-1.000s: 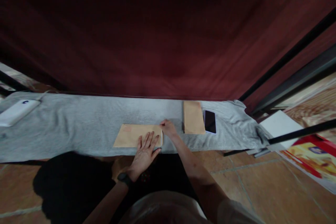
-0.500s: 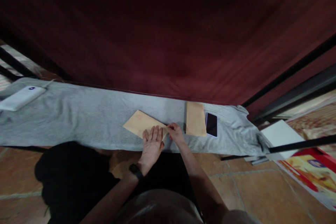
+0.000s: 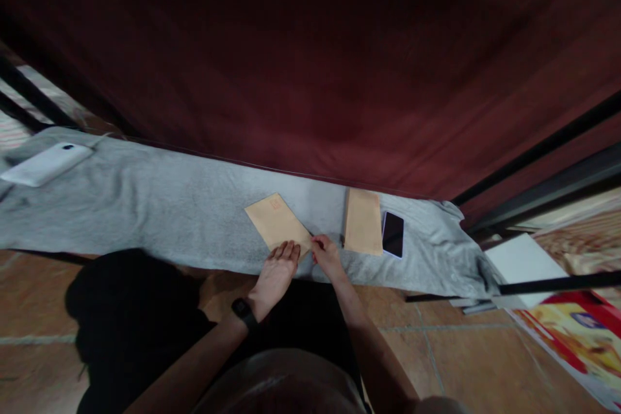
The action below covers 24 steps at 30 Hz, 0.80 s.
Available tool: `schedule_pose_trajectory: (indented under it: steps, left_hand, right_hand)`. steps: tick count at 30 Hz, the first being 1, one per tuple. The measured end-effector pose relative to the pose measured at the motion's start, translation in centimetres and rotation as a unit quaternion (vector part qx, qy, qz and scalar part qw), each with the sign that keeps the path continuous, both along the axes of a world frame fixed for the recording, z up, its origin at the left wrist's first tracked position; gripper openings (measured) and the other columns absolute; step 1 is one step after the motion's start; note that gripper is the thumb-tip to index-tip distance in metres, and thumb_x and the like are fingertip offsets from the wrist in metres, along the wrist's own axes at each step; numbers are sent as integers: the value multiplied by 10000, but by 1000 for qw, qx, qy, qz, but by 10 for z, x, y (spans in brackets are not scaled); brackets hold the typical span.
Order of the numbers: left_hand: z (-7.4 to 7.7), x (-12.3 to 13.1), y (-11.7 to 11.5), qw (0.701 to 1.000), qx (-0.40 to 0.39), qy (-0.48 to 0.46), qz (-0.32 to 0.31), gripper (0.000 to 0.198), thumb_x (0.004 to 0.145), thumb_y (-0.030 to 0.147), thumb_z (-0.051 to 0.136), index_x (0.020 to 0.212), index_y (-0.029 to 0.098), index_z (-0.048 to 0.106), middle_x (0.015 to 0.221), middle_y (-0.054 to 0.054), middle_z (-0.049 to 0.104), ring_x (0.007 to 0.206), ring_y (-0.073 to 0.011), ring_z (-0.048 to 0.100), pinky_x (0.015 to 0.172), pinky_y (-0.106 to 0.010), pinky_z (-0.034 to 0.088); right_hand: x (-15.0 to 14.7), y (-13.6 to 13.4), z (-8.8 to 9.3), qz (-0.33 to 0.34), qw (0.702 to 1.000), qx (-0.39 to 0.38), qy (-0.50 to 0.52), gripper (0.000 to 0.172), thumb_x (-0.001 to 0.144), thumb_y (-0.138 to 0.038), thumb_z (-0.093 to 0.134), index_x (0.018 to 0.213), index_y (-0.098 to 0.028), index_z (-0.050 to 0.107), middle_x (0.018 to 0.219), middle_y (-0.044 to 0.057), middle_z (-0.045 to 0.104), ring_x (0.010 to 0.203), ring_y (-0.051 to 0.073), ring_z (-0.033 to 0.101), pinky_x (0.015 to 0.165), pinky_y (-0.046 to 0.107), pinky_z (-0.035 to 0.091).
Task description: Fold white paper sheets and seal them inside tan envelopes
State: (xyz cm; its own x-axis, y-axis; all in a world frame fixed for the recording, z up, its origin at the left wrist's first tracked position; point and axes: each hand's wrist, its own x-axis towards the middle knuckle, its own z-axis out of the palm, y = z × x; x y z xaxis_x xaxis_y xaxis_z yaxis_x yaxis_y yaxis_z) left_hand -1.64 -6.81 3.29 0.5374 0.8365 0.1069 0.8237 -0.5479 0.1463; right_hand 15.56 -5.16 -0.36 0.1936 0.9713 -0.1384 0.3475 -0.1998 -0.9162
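Observation:
A tan paper envelope point(image 3: 275, 221) with a small reddish printed mark lies at a slant on the grey cloth. My left hand point(image 3: 277, 272), a black watch on its wrist, rests with stretched fingers on the envelope's near edge. At the envelope's right corner, the fingers of my right hand point(image 3: 327, 256) are pinched together on the paper. A short dark line shows by those fingertips, too small to make out. To the right of that hand lies a stack of similar tan envelopes point(image 3: 363, 222).
A phone point(image 3: 392, 234) lies beside the stack. On the cloth's point(image 3: 169, 207) far left sits a white device point(image 3: 46, 165) with a cord. A dark red curtain point(image 3: 310, 77) hangs behind, with black metal bars point(image 3: 538, 149) at the right. A red and yellow box point(image 3: 577, 330) stands lower right.
The envelope has turned clockwise, its far end swinging up and to the right. My left hand has slid slightly down toward its near edge. My right hand stays at the corner.

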Motion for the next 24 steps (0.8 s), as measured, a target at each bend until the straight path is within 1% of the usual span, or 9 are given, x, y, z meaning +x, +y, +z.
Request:
schedule_pose_trajectory:
  steps: [4,7,10,12,14,16,19,21,24]
  left_hand:
    - [-8,-8,-5,999,1,-44,-11,380,967,242,501,1313,139,618,1411,-160,608,1323,-297,555,1106,-441,448]
    - [-14,-11,-10,996,2,-93,-1,380,967,307,523,1298,155,633,1395,-155,621,1317,-305,558,1101,-464,451]
    - [-16,-11,-8,990,-10,-139,29,344,974,223,468,1258,187,660,1329,-126,667,1246,-275,604,1064,-450,478]
    - [-16,-11,-3,985,-22,-165,46,332,959,196,477,1226,208,674,1289,-105,687,1203,-265,620,1039,-452,489]
    - [-18,-12,0,979,-31,-194,56,318,935,185,504,1197,226,680,1271,-89,690,1185,-260,619,1019,-457,495]
    - [-22,-13,1,972,-34,-223,62,321,928,183,502,1198,233,670,1284,-82,679,1191,-250,611,1010,-451,499]
    - [-31,-13,-5,970,-25,-234,65,364,961,203,434,1271,217,624,1350,-94,642,1269,-245,571,1059,-451,473]
    - [-36,-13,-9,973,-9,-216,86,408,976,215,392,1336,180,581,1433,-131,584,1374,-270,492,1132,-485,407]
    - [-37,-14,-6,970,16,-183,158,495,958,258,431,1430,121,494,1581,-203,399,1493,-345,319,1187,-567,300]
  right_hand:
    - [9,-8,5,48,997,37,-37,243,845,-177,535,1029,-203,692,818,7,693,693,152,659,692,278,564]
    - [13,-9,10,92,983,92,-128,218,852,-126,553,973,-220,708,934,30,714,862,166,683,837,296,555]
    - [8,-5,15,104,958,108,-246,192,911,-125,545,969,-222,700,976,45,709,875,174,681,825,289,551]
    - [0,-4,17,89,939,104,-315,189,947,-143,540,1038,-211,691,1038,70,705,898,187,681,813,294,554]
    - [-11,-6,18,88,919,117,-365,218,975,-157,520,1120,-197,679,1109,96,701,984,207,676,869,322,551]
    - [-21,-13,15,117,905,153,-379,266,998,-170,493,1200,-186,664,1201,107,694,1124,216,644,989,354,518]
    - [-29,-27,9,183,888,210,-367,376,1027,-217,452,1377,-170,580,1404,102,617,1322,206,539,1161,384,394]
    - [-29,-32,5,200,877,213,-381,446,1042,-256,425,1475,-170,489,1498,98,539,1398,210,472,1211,421,320]
    - [-24,-29,2,189,869,185,-419,494,1051,-276,399,1533,-168,406,1555,99,466,1450,230,410,1218,470,289]
